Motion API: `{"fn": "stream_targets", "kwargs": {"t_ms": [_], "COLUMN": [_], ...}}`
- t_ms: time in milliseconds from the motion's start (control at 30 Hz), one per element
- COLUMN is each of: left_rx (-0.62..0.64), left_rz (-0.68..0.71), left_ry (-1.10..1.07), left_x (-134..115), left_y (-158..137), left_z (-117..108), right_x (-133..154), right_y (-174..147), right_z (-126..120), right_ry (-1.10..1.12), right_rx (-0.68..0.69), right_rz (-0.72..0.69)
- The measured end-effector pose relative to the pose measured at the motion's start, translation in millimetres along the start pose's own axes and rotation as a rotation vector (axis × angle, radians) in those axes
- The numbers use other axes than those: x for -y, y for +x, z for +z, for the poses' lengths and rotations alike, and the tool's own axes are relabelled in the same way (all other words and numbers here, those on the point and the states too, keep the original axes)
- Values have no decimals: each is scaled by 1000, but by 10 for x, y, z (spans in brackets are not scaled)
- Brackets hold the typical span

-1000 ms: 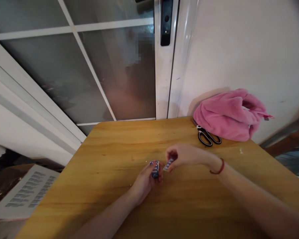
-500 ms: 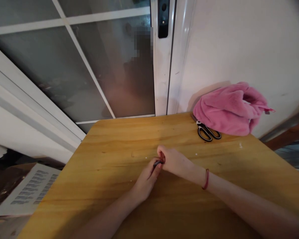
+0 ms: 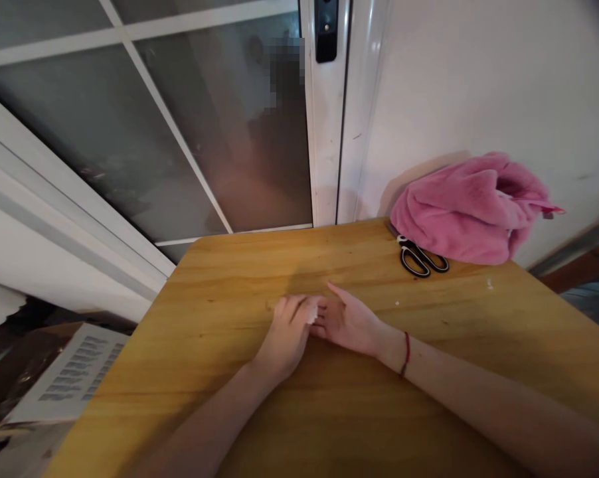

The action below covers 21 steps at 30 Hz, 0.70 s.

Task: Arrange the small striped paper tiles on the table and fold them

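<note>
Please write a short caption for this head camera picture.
Left hand and right hand meet over a small white piece on wooden table.

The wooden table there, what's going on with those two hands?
A person has both hands together at the middle of the wooden table. The left hand and the right hand meet over a small white thing, pinched between the fingers; what it is cannot be told. Black-handled scissors lie untouched at the far right, beside a pink fleece bundle against the wall.
</note>
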State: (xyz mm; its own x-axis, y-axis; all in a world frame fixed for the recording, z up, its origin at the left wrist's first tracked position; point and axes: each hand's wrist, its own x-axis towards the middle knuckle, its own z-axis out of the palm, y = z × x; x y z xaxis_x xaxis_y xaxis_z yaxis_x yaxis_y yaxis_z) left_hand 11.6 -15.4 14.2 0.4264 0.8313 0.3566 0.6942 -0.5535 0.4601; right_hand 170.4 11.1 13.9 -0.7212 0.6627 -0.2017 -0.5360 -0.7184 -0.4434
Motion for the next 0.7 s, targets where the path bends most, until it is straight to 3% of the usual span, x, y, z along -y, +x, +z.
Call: {"fn": "stream_targets", "kwargs": {"t_ms": [233,367,567,700], "left_rx": [275,289,224,300], "left_rz": [167,188,97,130], "left_ry": [140,162,190,146], "left_x": [-215,-199,-150,-183], "left_y": [-46,-51,-43,-46], "left_z": [16,17,100,116], "right_x": [-211,-222,-182,-166], "right_y": [0,21,45,76], "right_z": [63,43,8,-3], "right_ry": [129,97,102,130], "right_rx": [-208,-152,-134,-113], "right_rz": [-43,-16,24,16]}}
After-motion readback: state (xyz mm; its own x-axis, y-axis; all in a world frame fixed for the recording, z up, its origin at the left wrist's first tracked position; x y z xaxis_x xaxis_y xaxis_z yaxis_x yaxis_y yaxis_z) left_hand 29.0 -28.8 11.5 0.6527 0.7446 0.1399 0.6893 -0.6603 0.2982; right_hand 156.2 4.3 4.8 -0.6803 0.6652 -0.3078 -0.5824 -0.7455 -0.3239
